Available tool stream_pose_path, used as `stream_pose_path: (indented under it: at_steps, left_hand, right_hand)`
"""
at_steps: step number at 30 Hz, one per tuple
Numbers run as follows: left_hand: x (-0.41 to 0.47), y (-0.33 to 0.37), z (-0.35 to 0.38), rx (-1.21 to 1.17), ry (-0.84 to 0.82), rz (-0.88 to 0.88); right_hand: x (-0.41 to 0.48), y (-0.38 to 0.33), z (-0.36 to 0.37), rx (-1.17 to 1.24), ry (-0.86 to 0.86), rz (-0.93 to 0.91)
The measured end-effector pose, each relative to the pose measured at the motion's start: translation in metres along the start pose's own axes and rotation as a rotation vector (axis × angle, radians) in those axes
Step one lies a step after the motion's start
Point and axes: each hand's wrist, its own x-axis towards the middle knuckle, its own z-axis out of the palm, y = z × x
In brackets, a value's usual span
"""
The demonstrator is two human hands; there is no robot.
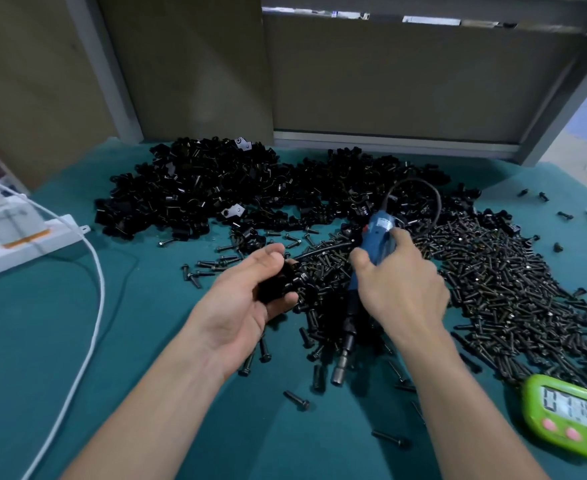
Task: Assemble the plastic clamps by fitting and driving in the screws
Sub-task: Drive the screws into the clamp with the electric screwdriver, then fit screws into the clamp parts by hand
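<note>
One black plastic clamp (274,283), blurred, lies in the curled fingers of the left hand (247,306), which is palm up. Just to its right, not touching it, the right hand (403,292) is wrapped around the blue electric screwdriver (378,237), whose socket bit (340,374) points toward the viewer. Loose screws (499,292) lie spread beneath and right of both hands. A pile of clamps (209,192) lies beyond on the teal table (146,341), and a green timer (569,415) sits near right.

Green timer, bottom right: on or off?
On: the green timer shows dark digits on its display, reading about 07:19. Whether it is actually counting cannot be told from one picture.
</note>
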Motion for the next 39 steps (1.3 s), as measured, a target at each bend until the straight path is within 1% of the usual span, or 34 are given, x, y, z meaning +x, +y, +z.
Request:
stream_pose_path:
  at_steps: [1,2,3,4,5,6,7,8,11,13,15,17,20,22,23,25,26,29,30,31,32,34,35,37,39]
  left_hand:
    - [0.001,-0.001,-0.001,0.007,-0.005,0.006]
    - [0.002,-0.001,-0.001,0.012,-0.014,0.013]
    - [0.002,-0.001,-0.001,0.015,-0.026,0.018]
    - [0.003,-0.001,-0.002,0.013,-0.039,0.021]
    - [0.005,-0.002,-0.003,0.007,-0.052,0.021]
    - [0.006,-0.002,-0.004,0.002,-0.064,0.020]
    - [0.007,-0.002,-0.006,-0.001,-0.076,0.019]
    - [0.007,-0.002,-0.007,-0.003,-0.082,0.015]
    - [0.007,-0.001,-0.008,0.016,-0.087,-0.017]
    - [0.006,-0.003,-0.005,0.079,-0.079,-0.032]
    - [0.005,-0.006,-0.003,0.198,-0.052,-0.053]
    - [0.005,-0.009,-0.002,0.268,-0.023,-0.083]
    - [0.005,-0.007,-0.006,0.257,-0.014,-0.157]
    - [0.004,-0.003,-0.007,0.193,-0.059,-0.263]
    - [0.003,0.000,-0.008,0.124,-0.090,-0.331]
    - [0.001,0.007,-0.009,0.027,-0.145,-0.417]
    - [0.001,0.011,-0.012,0.046,-0.178,-0.424]
    - [0.001,0.020,-0.021,0.137,-0.386,-0.429]
    - [-0.001,0.022,-0.022,0.169,-0.443,-0.410]
    - [-0.001,0.021,-0.022,0.218,-0.466,-0.356]
    - [-0.001,0.019,-0.021,0.286,-0.446,-0.263]
    - [0.002,0.010,-0.016,0.385,-0.303,-0.038]
    - [0.004,0.005,-0.014,0.407,-0.228,0.042]
    - [0.007,-0.005,-0.008,0.380,-0.133,0.114]
    - [0.008,-0.012,-0.004,0.295,-0.093,0.122]
  right_hand:
    - [-0.002,0.000,-0.004,-0.011,0.074,-0.047]
    - [-0.006,0.000,-0.009,0.048,0.107,-0.126]
    - [-0.011,0.000,-0.013,0.189,0.068,-0.233]
    - [-0.018,-0.003,-0.017,0.343,-0.048,-0.330]
    - [-0.025,-0.006,-0.019,0.440,-0.202,-0.404]
    - [-0.031,-0.008,-0.019,0.458,-0.336,-0.456]
    - [-0.035,-0.008,-0.017,0.431,-0.420,-0.486]
    - [-0.036,-0.008,-0.015,0.405,-0.447,-0.490]
    - [-0.033,-0.004,-0.014,0.436,-0.384,-0.437]
    - [-0.033,-0.003,-0.015,0.474,-0.312,-0.487]
    - [-0.034,-0.005,-0.017,0.501,-0.268,-0.591]
    - [-0.036,-0.007,-0.019,0.514,-0.316,-0.681]
    - [-0.038,-0.009,-0.019,0.477,-0.423,-0.754]
    - [-0.041,-0.012,-0.019,0.455,-0.455,-0.786]
    - [-0.043,-0.013,-0.019,0.460,-0.457,-0.797]
    - [-0.043,-0.014,-0.018,0.511,-0.434,-0.788]
    - [-0.042,-0.013,-0.018,0.554,-0.415,-0.757]
    - [-0.038,-0.008,-0.013,0.707,-0.383,-0.546]
    - [-0.037,-0.006,-0.011,0.754,-0.385,-0.461]
    - [-0.035,-0.005,-0.008,0.800,-0.386,-0.372]
    - [-0.033,-0.004,-0.006,0.843,-0.385,-0.288]
    - [-0.030,-0.003,-0.004,0.928,-0.388,-0.166]
    - [-0.029,-0.004,-0.004,0.955,-0.395,-0.139]
    - [-0.029,-0.004,-0.004,0.941,-0.403,-0.136]
    - [-0.030,-0.003,-0.003,0.847,-0.388,-0.172]
